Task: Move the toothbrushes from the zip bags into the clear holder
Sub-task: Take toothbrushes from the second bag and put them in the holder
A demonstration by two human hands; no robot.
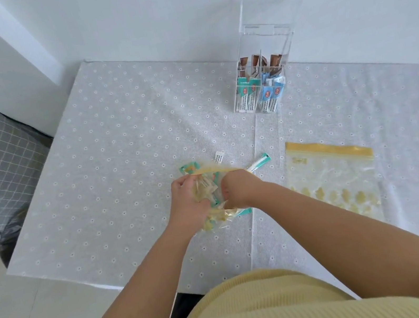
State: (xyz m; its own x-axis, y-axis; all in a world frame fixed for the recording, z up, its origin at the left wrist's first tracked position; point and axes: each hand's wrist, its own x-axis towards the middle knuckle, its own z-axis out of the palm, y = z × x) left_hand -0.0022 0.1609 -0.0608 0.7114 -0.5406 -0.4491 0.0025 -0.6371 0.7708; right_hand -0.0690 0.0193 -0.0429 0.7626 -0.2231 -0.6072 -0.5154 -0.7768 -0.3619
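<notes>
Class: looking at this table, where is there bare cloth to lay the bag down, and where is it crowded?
Free: the wide left stretch of tablecloth, and the strip between the clear holder and both hands. Crowded: around the held zip bag and the empty zip bag to its right.

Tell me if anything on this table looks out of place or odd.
One thing: a small white label lies loose on the tablecloth just beyond the zip bag both hands are working on. The other zip bag lies flat and looks empty. The clear holder stands upright, lid open.
</notes>
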